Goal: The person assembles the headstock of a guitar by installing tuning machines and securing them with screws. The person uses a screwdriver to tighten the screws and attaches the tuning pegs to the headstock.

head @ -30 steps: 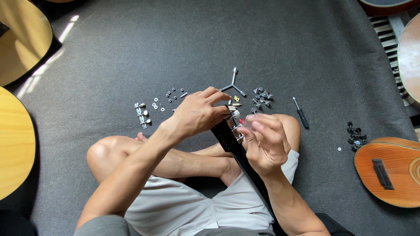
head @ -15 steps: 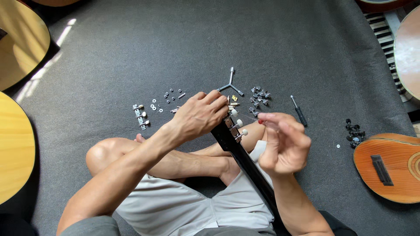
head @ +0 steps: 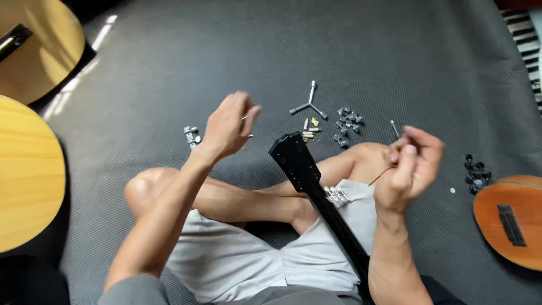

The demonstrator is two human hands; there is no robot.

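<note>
The black guitar neck (head: pixel 316 192) is laid across the lap, its long axis running from the headstock at about 11 o'clock down to the body end at 5 o'clock. It is touched by neither hand. The left hand (head: pixel 228 125) is raised at roughly 10 o'clock from the headstock; its fingers are curled and blurred, something small and pale shows at the fingertips, and what is held cannot be told. The right hand (head: pixel 409 166) is lifted at 3 o'clock from the neck, about equally near, its fingers pinched narrowly on a thin rod (head: pixel 381 174). Loose tuning pegs (head: pixel 345 123) and a three-armed wrench (head: pixel 307 104) lie at 12 o'clock on the grey mat (head: pixel 169 68).
</note>
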